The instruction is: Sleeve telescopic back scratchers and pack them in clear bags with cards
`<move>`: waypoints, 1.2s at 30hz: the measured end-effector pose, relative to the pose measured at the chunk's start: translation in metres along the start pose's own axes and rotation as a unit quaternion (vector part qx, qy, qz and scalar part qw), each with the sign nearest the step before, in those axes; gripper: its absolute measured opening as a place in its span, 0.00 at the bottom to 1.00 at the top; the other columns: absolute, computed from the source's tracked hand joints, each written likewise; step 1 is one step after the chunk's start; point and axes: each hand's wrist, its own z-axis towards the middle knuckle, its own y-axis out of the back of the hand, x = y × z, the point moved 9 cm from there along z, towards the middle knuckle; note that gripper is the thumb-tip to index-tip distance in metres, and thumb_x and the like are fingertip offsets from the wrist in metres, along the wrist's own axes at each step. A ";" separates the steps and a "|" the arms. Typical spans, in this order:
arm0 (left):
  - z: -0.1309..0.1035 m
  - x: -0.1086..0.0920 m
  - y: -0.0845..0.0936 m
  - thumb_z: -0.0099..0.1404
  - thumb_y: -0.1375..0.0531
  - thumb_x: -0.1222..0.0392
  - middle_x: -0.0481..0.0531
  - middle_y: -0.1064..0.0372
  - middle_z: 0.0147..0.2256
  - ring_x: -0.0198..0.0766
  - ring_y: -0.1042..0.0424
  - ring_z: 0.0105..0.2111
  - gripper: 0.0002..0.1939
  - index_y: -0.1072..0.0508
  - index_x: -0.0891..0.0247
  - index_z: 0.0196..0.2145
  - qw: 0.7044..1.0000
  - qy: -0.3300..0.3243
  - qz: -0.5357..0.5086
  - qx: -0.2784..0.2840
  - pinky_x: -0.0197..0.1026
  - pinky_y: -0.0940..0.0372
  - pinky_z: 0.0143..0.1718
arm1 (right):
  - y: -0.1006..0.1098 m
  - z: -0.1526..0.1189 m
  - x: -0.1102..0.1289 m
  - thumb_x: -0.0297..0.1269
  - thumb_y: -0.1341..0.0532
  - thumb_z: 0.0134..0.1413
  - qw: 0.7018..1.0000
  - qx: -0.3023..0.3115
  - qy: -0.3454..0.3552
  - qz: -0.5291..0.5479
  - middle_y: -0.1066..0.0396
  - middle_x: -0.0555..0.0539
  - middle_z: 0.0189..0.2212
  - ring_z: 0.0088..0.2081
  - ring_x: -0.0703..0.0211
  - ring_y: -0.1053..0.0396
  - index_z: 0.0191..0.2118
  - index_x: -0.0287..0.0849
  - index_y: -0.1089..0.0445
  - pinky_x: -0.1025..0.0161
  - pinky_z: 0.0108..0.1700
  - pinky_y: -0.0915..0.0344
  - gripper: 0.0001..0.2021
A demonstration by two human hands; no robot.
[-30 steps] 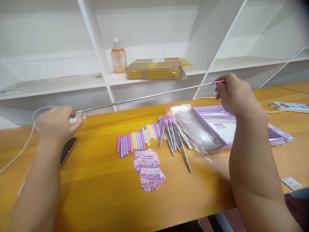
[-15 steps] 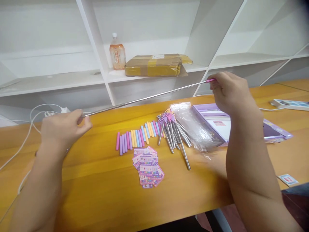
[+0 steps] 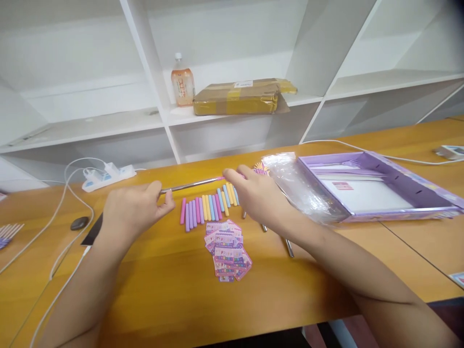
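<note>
My left hand [image 3: 136, 210] grips one end of a thin silver telescopic stick [image 3: 194, 184] between thumb and fingers. My right hand [image 3: 255, 193] is closed around its pink end, which its fingers mostly hide. The stick is held nearly level above the table. Below it lies a row of pink, purple, yellow and blue rods [image 3: 205, 209]. Behind my right hand is a pile of similar silver sticks with small hand-shaped heads [image 3: 261, 168], largely covered by the hand and forearm. A loose stack of printed purple cards [image 3: 228, 253] lies in front of the row.
A purple open box [image 3: 353, 216] stands on the right beside a clear plastic bag [image 3: 308, 188]. White cables run to a power strip [image 3: 123, 175] on the left, near a dark round object [image 3: 79, 223]. The shelf holds a bottle [image 3: 182, 87] and a taped carton [image 3: 239, 99].
The telescopic stick has become much shorter as my hands came closer together. My right hand moved left and down, now covering much of the stick pile. The view shifted slightly.
</note>
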 end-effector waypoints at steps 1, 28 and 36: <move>0.000 -0.003 -0.001 0.71 0.47 0.46 0.49 0.42 0.17 0.36 0.51 0.19 0.21 0.41 0.59 0.23 1.000 -0.004 0.000 0.004 0.42 0.60 0.24 | -0.002 -0.001 0.002 0.17 0.49 0.57 1.000 0.007 0.006 0.002 0.33 0.44 0.39 0.27 0.61 0.61 0.55 0.41 0.29 0.60 0.31 0.60 0.25; -0.017 -0.066 -0.002 0.65 0.40 0.51 0.51 0.34 0.18 0.40 0.36 0.18 0.15 0.30 0.60 0.24 0.991 -0.129 -0.024 -0.017 0.43 0.58 0.23 | 0.001 -0.035 0.069 0.19 0.48 0.64 0.973 -0.164 0.159 -0.020 0.33 0.48 0.31 0.27 0.59 0.50 0.44 0.41 0.27 0.57 0.30 0.58 0.15; -0.016 -0.069 -0.001 0.64 0.40 0.50 0.49 0.38 0.16 0.38 0.38 0.17 0.16 0.34 0.59 0.22 0.993 -0.112 -0.017 -0.021 0.43 0.59 0.22 | 0.006 -0.035 0.070 0.17 0.48 0.66 0.968 -0.170 0.186 -0.010 0.32 0.49 0.31 0.30 0.58 0.43 0.41 0.41 0.27 0.57 0.32 0.52 0.16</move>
